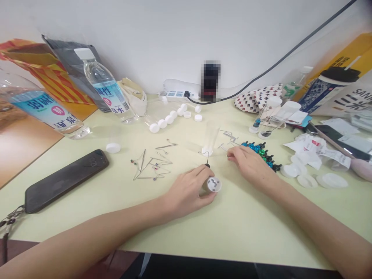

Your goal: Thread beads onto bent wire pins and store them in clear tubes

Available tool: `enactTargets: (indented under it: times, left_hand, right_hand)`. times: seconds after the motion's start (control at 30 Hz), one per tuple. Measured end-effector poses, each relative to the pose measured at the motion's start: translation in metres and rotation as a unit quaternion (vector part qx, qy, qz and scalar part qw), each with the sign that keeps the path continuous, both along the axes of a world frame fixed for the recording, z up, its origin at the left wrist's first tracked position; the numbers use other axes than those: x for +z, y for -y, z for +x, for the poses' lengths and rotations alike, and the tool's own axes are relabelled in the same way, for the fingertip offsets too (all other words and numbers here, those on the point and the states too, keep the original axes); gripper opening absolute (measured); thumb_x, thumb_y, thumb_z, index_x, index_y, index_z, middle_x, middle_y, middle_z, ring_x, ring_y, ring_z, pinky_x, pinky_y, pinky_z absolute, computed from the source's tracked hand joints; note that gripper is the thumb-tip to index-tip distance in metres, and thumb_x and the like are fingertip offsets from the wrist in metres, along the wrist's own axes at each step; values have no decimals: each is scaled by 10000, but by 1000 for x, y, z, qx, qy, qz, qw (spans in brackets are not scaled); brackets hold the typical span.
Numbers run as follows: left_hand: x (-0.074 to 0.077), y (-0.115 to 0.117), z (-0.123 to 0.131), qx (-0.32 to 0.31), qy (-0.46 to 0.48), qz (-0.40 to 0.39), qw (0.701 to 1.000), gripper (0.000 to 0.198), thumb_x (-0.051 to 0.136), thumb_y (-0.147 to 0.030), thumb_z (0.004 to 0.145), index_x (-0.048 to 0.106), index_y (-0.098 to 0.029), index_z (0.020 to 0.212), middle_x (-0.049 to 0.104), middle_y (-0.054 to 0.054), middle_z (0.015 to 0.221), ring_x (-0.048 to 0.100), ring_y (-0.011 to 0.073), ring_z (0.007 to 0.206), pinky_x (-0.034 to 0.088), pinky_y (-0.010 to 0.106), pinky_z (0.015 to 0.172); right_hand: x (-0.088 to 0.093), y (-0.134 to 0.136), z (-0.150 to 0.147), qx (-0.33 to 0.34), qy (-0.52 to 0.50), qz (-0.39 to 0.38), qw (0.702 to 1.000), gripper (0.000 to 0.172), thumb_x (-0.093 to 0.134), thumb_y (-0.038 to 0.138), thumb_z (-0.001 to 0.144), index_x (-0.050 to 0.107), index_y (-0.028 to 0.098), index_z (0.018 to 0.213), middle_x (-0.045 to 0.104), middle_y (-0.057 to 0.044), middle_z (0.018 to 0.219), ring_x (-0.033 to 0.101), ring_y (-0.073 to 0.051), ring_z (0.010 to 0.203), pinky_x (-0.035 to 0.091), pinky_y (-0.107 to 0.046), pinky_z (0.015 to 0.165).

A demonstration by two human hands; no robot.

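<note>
Near the front edge of the counter (241, 228), the left hand (186, 192) curls around a small white plastic cap (214, 185), fingers and thumb closed on it; the cap's exposed end is speckled dark. A thin wire pin (208, 157) with a dark bead at its foot rises by the left fingertips (202, 170). Just beside it, the right hand (250, 166) reaches in with thumb and forefinger pinched narrow, and from here I cannot tell whether anything fine sits between them. Its fingertips (231, 154) are near some bent metal wire pieces (229, 136) and a row of blue and green beaded pins (258, 153). Behind the hands, a clear plastic tube (210, 137) leans with a white cap at its foot. Farther left lie a tangle of wire pins (151, 164) and a black phone (65, 180), while white bottle caps (171, 116) run in a line toward a power strip (177, 95). Both forearms cross the counter's front edge.
</note>
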State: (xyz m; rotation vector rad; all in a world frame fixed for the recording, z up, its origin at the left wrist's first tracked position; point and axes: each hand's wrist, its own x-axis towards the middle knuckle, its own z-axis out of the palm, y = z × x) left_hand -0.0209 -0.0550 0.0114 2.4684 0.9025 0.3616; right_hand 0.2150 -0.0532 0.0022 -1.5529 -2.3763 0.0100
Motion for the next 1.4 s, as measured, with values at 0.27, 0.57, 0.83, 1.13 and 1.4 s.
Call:
enactTargets:
  times: [0.27, 0.57, 0.83, 1.13, 1.4]
  left_hand:
    - [-1, 0, -1, -17, 4, -38, 999, 208, 554, -365, 851, 551, -183, 953, 568, 52, 1026, 592, 184, 837, 504, 324, 735]
    - [-2, -1, -3, -41, 12, -41, 998, 219, 562, -356, 861, 583, -180, 990, 558, 45, 1014, 586, 160, 823, 514, 298, 726]
    - [-3, -1, -3, -46, 19, -51, 998, 271, 581, -377, 853, 597, -191, 1049, 574, 53, 1030, 598, 171, 838, 523, 310, 748]
    - [-5, -2, -1, -52, 18, -39, 998, 254, 569, -394, 859, 599, -173, 980, 572, 54, 1025, 592, 167, 840, 522, 303, 732]
    - [-4, -2, 0, -53, 14, -36, 998, 265, 558, -421, 865, 599, -176, 956, 575, 50, 1008, 593, 163, 834, 519, 296, 731]
  right_hand:
    - [18, 24, -15, 45, -205, -127, 969, 97, 400, 224, 950, 496, 211, 953, 611, -10, 812, 569, -125, 685, 430, -238, 607]
    - [5, 36, -21, 174, -208, -108, 956, 222, 419, 120, 929, 593, 224, 1020, 640, -2, 880, 587, -100, 760, 455, -199, 668]
    - [4, 34, -18, 191, -155, 28, 969, 110, 497, 171, 928, 597, 179, 881, 645, -21, 787, 564, -104, 653, 433, -217, 589]
    - [9, 36, -23, 233, -117, 78, 962, 168, 436, 108, 938, 596, 124, 986, 668, -99, 933, 616, -171, 828, 500, -293, 692]
    - [12, 38, -29, 214, -91, 111, 966, 192, 446, 79, 922, 621, 139, 868, 670, -71, 849, 603, -147, 751, 491, -279, 658]
